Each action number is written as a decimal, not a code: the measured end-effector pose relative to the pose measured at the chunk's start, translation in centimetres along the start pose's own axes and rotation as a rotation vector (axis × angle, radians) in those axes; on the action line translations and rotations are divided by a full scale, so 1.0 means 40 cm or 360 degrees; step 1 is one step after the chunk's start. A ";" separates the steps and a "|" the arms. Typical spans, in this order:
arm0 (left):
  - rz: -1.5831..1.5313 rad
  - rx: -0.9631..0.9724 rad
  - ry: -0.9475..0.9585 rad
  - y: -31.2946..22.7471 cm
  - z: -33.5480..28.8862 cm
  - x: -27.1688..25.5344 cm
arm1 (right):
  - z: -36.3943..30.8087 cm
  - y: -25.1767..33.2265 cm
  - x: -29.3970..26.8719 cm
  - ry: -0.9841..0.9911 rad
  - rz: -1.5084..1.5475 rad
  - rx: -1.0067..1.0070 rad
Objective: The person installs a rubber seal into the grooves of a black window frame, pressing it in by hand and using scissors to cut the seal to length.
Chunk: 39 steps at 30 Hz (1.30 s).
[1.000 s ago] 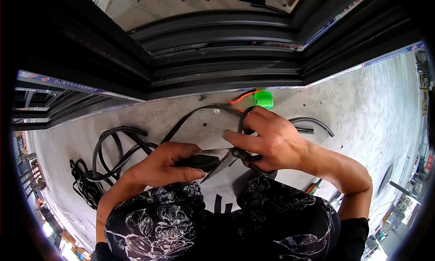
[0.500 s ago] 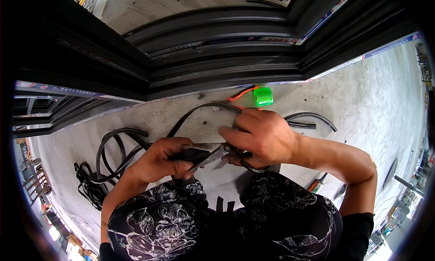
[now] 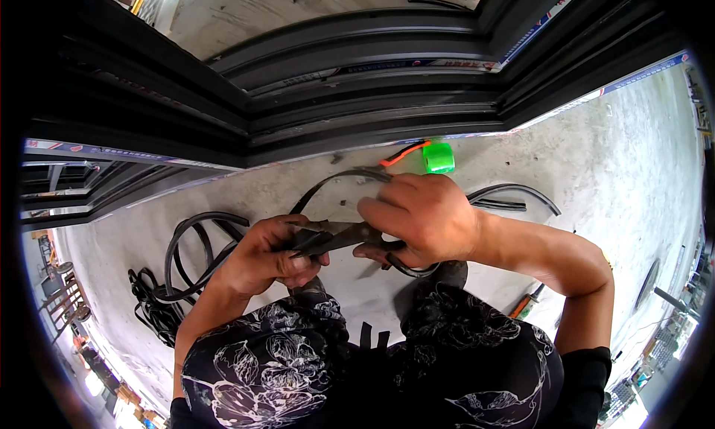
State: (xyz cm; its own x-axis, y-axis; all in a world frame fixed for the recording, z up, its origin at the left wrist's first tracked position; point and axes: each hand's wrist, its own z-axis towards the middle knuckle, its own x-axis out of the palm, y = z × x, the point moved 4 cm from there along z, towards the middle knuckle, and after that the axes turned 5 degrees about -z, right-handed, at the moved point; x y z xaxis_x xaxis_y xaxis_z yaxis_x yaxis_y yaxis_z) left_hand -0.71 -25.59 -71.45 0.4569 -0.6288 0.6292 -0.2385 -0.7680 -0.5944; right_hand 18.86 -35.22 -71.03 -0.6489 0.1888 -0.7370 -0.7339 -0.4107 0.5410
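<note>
My right hand (image 3: pixel 432 217) is wrapped round the handles of large metal scissors (image 3: pixel 348 235), with one black handle loop showing under the fingers. The blades point left, and their tips reach the fingers of my left hand (image 3: pixel 268 254). Pinched in that left hand is the end of a black rubber strip (image 3: pixel 311 239), right against the blades. How far the blades stand apart is hard to see. From between the hands, the strip's longer part (image 3: pixel 320 189) arches up and away, passing behind my right knuckles.
A dark metal frame (image 3: pixel 372 120) spans the far side. Near it lies a bright green roll-shaped object (image 3: pixel 439 159) beside an orange piece (image 3: pixel 402 155). Coiled black strips (image 3: pixel 179 258) lie left, cut lengths (image 3: pixel 514 194) right. An orange-handled tool (image 3: pixel 525 304) rests by my right knee.
The scissors have turned flatter, and their blades now lie across the strip end at my left fingers. My left hand has tilted slightly. The whole view has shifted a little.
</note>
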 end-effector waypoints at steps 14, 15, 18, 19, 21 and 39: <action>-0.0006 -0.0088 -0.0054 0.000 -0.011 0.013 | -0.007 0.013 0.013 0.0006 -0.0087 -0.0002; -0.0003 -0.0079 -0.0064 0.000 -0.012 0.013 | -0.009 0.013 0.015 -0.0003 -0.0097 -0.0001; 0.0097 -0.0116 -0.0068 -0.003 -0.008 0.019 | -0.015 0.010 0.019 -0.0014 -0.0109 0.0041; 0.0146 -0.0136 -0.0059 -0.005 -0.004 0.021 | -0.018 0.007 0.025 -0.0006 -0.0104 0.0079; 0.0177 -0.0050 -0.0036 -0.016 0.006 0.029 | -0.021 0.001 0.020 0.0021 -0.0047 0.0240; 0.0706 0.1313 -0.0523 -0.226 -0.014 0.144 | -0.051 0.011 0.106 -0.0314 0.1030 0.0955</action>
State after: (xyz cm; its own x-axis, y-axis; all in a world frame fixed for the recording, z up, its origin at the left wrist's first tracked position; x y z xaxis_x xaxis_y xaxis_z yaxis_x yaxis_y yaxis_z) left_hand 3.58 -22.34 -62.17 0.7154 -0.6779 0.1695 0.1689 -0.0676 -0.9833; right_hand 16.19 -36.41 -74.76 -0.9533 0.2547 -0.1622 -0.1588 0.0340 0.9867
